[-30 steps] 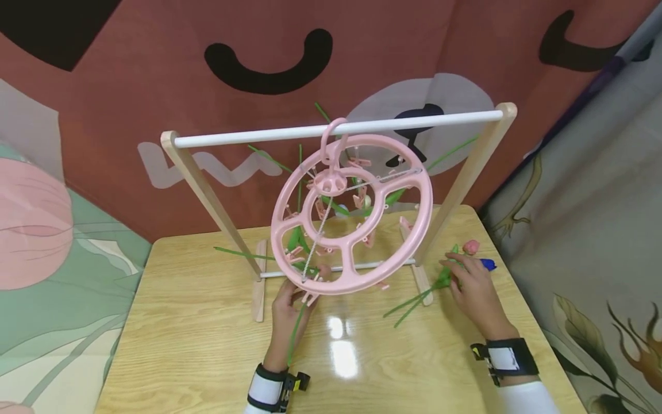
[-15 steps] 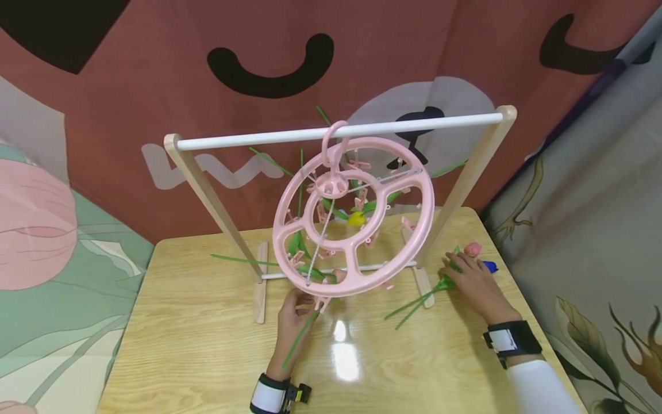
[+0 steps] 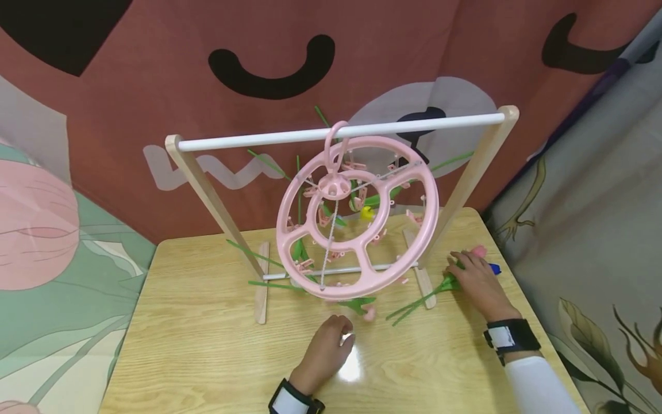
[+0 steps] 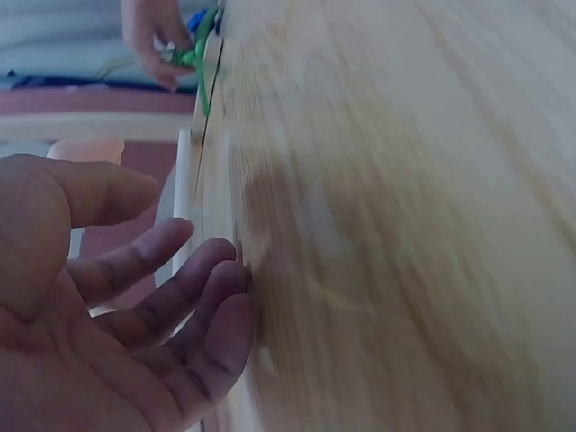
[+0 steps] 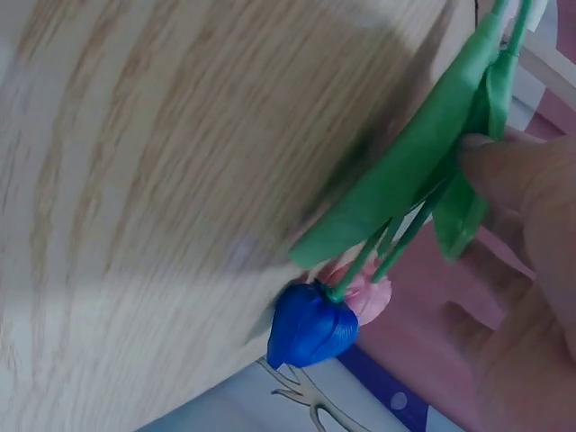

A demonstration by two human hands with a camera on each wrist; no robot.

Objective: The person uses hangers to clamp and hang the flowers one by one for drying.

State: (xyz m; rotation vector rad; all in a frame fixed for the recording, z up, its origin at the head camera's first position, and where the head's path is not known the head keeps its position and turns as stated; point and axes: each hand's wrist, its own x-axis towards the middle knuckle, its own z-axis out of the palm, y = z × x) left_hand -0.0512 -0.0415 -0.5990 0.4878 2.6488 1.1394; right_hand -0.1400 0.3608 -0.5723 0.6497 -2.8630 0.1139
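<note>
Left hand (image 3: 327,352) rests on the pale wooden table (image 3: 196,339) w/ fingers relaxed and spread, holding nothing, near side of the round pink plastic clip hanger (image 3: 358,224). Hanger hangs from the white rail of the wooden rack (image 3: 341,130), green stems clipped in it. Right hand (image 3: 478,286), at the table's far right, pinches green artificial flower stems (image 5: 423,193), prob. two; blue bud (image 5: 309,327) and pink bud (image 5: 367,293) lie at the table edge.

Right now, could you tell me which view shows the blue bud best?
The right wrist view: the blue bud fills it, sharp. The head view shows only a sliver past the right hand; the left wrist view a blurred speck.
</note>
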